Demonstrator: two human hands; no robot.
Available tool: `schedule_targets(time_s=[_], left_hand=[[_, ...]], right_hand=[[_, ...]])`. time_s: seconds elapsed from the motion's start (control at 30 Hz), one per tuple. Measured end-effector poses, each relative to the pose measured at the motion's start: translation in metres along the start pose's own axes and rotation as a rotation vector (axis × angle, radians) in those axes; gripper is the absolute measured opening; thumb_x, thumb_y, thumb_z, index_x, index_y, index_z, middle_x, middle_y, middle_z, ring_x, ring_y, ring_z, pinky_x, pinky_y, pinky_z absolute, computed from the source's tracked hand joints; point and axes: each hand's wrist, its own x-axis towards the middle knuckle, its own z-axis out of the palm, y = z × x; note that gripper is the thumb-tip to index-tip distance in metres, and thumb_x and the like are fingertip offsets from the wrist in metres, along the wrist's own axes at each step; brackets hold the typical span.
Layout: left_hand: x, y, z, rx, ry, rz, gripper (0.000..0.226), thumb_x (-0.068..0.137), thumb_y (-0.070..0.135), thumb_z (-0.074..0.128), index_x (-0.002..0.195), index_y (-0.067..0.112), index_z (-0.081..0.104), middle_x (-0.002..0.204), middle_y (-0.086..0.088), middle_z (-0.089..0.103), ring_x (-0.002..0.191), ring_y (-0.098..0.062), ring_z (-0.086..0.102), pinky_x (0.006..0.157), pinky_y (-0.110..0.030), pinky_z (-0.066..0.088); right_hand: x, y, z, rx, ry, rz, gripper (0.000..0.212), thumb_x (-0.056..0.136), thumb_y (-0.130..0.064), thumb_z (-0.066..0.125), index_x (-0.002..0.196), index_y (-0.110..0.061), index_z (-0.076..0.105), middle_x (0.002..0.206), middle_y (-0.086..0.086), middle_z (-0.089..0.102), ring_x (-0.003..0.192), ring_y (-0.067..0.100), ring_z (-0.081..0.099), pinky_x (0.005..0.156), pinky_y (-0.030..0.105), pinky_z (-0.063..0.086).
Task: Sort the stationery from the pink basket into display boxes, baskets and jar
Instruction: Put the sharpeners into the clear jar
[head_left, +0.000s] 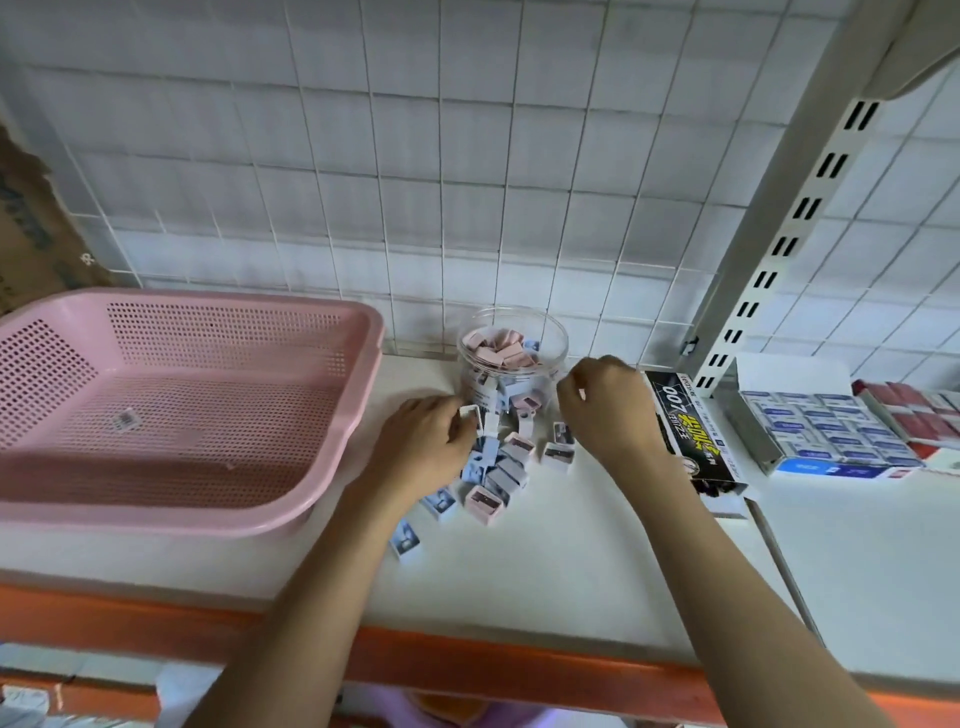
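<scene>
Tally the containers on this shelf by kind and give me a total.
Pink basket: 1
Clear jar: 1
Open display boxes: 2, the black box and the blue-and-white box
Total: 4
The red packs at the right edge are cut off, so any box holding them is not counted.

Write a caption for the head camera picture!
Left hand holds a small white sharpener beside the half-filled jar.
</scene>
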Motion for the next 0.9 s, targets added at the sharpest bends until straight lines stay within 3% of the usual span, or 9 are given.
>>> schedule_targets(time_s=[0.1, 0.17, 0.27, 0.37, 0.47, 0.57, 0.73, 0.8, 0.9], left_hand=[[-0.014, 0.003, -0.002, -0.095, 0.034, 0.037, 0.026, 0.092, 0.029, 0.047, 0.074, 0.011, 0.051, 0.069, -0.001, 0.053, 0.075, -0.028, 0.053, 0.063, -0.032, 0.035], [-0.024, 0.006, -0.006, -0.107, 0.07, 0.049, 0.024, 0.092, 0.032, 0.05, 0.097, 0.012, 0.062, 0.085, -0.001, 0.063, 0.087, -0.026, 0.059, 0.071, -0.031, 0.042], [-0.048, 0.009, -0.017, -0.066, 0.016, 0.052, 0.064, 0.081, 0.064, 0.037, 0.131, 0.025, 0.049, 0.124, 0.004, 0.057, 0.118, -0.019, 0.051, 0.096, -0.034, 0.041], [-0.071, 0.008, -0.023, 0.104, -0.204, 0.032, 0.101, 0.059, 0.086, 0.017, 0.147, 0.039, 0.011, 0.154, 0.004, 0.018, 0.143, -0.022, 0.011, 0.115, -0.042, 0.018], [-0.081, 0.003, -0.018, 0.171, -0.297, 0.02, 0.121, 0.039, 0.1, 0.005, 0.145, 0.043, -0.013, 0.156, 0.005, -0.015, 0.143, -0.023, -0.014, 0.117, -0.045, 0.003], [-0.085, -0.001, -0.013, 0.154, -0.156, 0.065, 0.119, 0.045, 0.099, 0.002, 0.147, 0.039, 0.011, 0.157, 0.001, 0.006, 0.142, -0.023, 0.002, 0.115, -0.042, 0.014], [-0.09, 0.0, -0.003, 0.155, 0.144, 0.074, 0.082, 0.063, 0.081, 0.037, 0.125, 0.03, 0.052, 0.123, -0.006, 0.048, 0.115, -0.023, 0.029, 0.093, -0.043, 0.035], [-0.085, -0.003, 0.001, 0.15, 0.197, 0.086, 0.077, 0.064, 0.078, 0.042, 0.119, 0.026, 0.049, 0.111, -0.009, 0.05, 0.11, -0.029, 0.038, 0.089, -0.044, 0.038], [-0.076, -0.003, -0.002, 0.137, 0.036, 0.115, 0.088, 0.063, 0.081, 0.036, 0.139, 0.04, 0.016, 0.141, -0.013, 0.03, 0.134, -0.037, 0.022, 0.106, -0.055, 0.027]], right_hand=[[-0.013, 0.006, 0.011, -0.008, -0.26, 0.004, 0.03, 0.096, -0.022, 0.043, 0.106, 0.0, 0.06, 0.107, 0.019, 0.06, 0.102, 0.035, 0.055, 0.074, 0.032, 0.038], [-0.024, 0.007, 0.013, 0.052, -0.349, -0.03, 0.029, 0.098, -0.025, 0.039, 0.103, -0.004, 0.06, 0.107, 0.017, 0.06, 0.105, 0.032, 0.053, 0.075, 0.03, 0.036], [-0.041, 0.006, 0.011, 0.134, -0.372, -0.048, 0.027, 0.098, -0.024, 0.04, 0.106, -0.01, 0.062, 0.108, 0.013, 0.06, 0.106, 0.03, 0.053, 0.082, 0.03, 0.038], [-0.055, 0.002, 0.01, 0.171, -0.333, -0.063, 0.033, 0.096, -0.027, 0.045, 0.126, -0.015, 0.055, 0.124, 0.01, 0.056, 0.116, 0.03, 0.049, 0.094, 0.034, 0.04], [-0.06, -0.002, 0.011, 0.171, -0.316, -0.102, 0.042, 0.095, -0.035, 0.048, 0.135, -0.023, 0.046, 0.133, 0.005, 0.05, 0.12, 0.03, 0.047, 0.098, 0.043, 0.04], [-0.057, -0.009, 0.012, 0.092, -0.308, -0.107, 0.045, 0.094, -0.043, 0.045, 0.138, -0.033, 0.04, 0.134, -0.001, 0.049, 0.121, 0.027, 0.047, 0.098, 0.041, 0.04], [-0.057, -0.014, 0.017, 0.02, -0.287, -0.126, 0.034, 0.096, -0.035, 0.043, 0.129, -0.027, 0.047, 0.121, 0.001, 0.056, 0.112, 0.029, 0.049, 0.09, 0.038, 0.038], [-0.062, -0.011, 0.018, 0.058, -0.271, -0.138, 0.03, 0.094, -0.033, 0.044, 0.121, -0.02, 0.049, 0.112, 0.005, 0.056, 0.106, 0.032, 0.051, 0.086, 0.038, 0.042], [-0.07, -0.006, 0.016, 0.148, -0.263, -0.13, 0.038, 0.087, -0.044, 0.035, 0.109, -0.017, 0.051, 0.105, 0.007, 0.055, 0.102, 0.033, 0.052, 0.084, 0.042, 0.045]])
